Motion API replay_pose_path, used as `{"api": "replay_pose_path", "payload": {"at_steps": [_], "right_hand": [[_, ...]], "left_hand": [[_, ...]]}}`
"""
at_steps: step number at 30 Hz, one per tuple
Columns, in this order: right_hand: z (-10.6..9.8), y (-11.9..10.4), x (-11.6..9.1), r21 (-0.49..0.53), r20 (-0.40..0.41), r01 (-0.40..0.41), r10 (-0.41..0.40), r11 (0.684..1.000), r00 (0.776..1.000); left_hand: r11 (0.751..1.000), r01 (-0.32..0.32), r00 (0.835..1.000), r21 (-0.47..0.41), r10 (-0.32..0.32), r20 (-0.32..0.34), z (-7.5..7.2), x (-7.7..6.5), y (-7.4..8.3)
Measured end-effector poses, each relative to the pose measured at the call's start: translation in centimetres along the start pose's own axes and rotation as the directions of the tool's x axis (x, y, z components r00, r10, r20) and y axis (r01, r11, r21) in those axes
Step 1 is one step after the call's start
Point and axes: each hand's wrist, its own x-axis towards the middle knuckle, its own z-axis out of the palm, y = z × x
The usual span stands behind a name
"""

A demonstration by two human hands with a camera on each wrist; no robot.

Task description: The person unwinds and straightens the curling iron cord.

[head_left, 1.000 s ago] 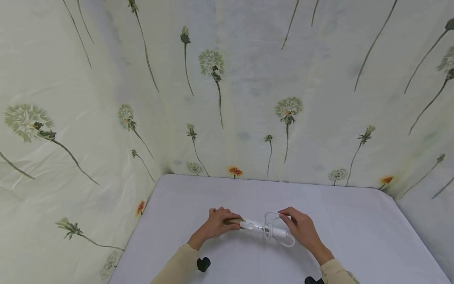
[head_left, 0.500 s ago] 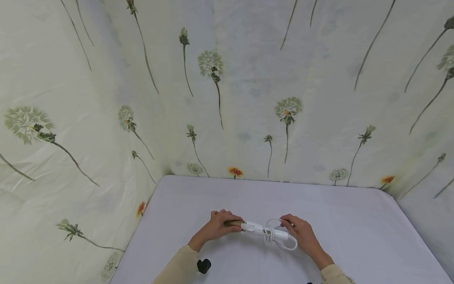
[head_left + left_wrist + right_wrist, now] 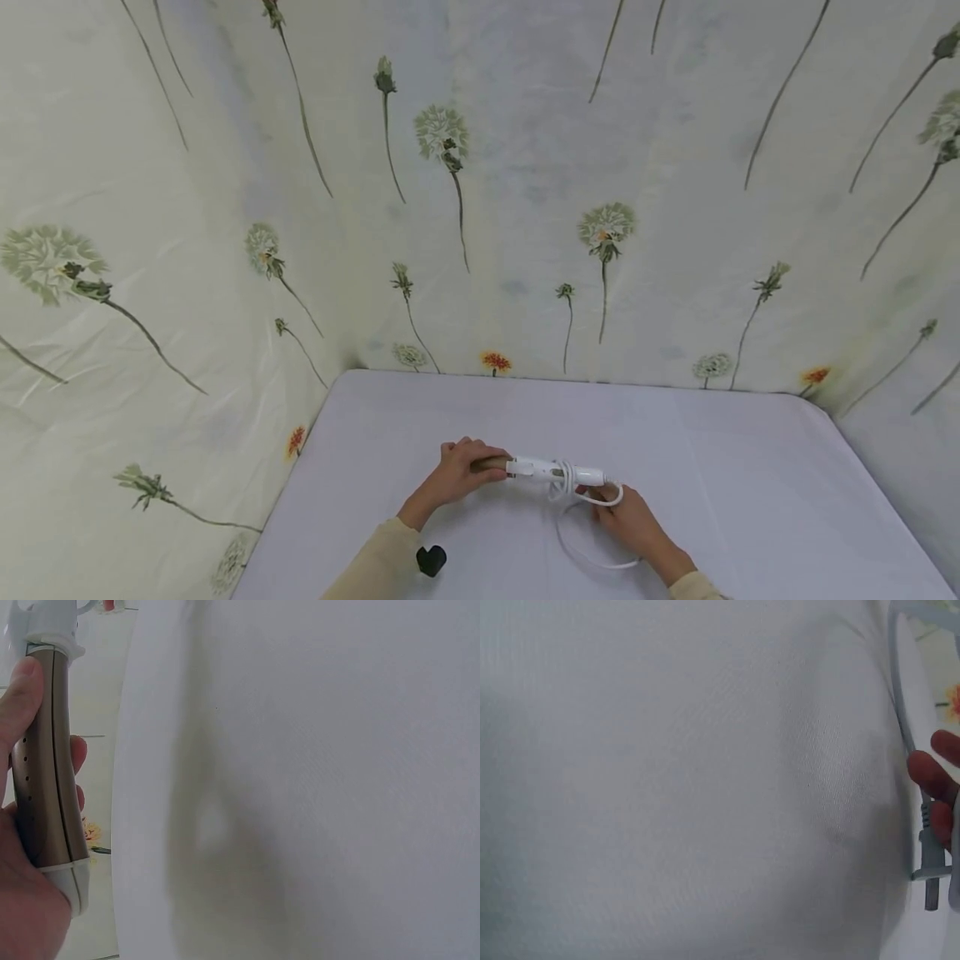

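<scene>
Dandelion-print fabric (image 3: 517,192) hangs beyond the left hand (image 3: 461,473), clamped round a hair straightener (image 3: 536,469); rightward, the right hand (image 3: 627,520) pinches its power cord (image 3: 568,477).

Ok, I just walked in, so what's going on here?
A person is handling a hair iron over a white table. The left hand grips its brown end. Part of the white cord is wound round the handle, while another stretch hangs in a loose loop below. The right hand holds the cord, and the right wrist view shows the plug just by its fingers.
</scene>
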Motion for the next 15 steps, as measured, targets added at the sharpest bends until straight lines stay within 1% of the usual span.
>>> {"api": "replay_pose_path", "payload": {"at_steps": [3,6,8,12,15], "right_hand": [[0.4,-0.4,0.0,-0.009,-0.012,-0.013,0.013,1.0,1.0],[0.7,-0.9,-0.2,0.015,-0.022,-0.028,0.029,0.999,0.999],[0.8,-1.1,-0.2,0.036,-0.012,-0.038,0.038,0.999,0.999],[1.0,-1.3,-0.1,0.105,0.001,-0.073,0.073,0.992,0.997],[1.3,-1.3,0.0,0.177,0.038,-0.119,0.114,0.977,0.993]], "left_hand": [[1.0,0.019,1.0,0.017,-0.018,-0.019,0.0,0.0,0.0],[1.0,0.021,0.999,0.022,-0.02,-0.032,0.0,0.1,0.1],[1.0,0.016,0.999,0.023,-0.015,-0.041,0.0,0.1,0.2],[0.999,0.008,0.998,0.038,-0.005,-0.065,0.1,0.1,0.2],[0.999,0.015,0.996,0.041,-0.011,-0.084,0.2,0.2,0.2]]}}
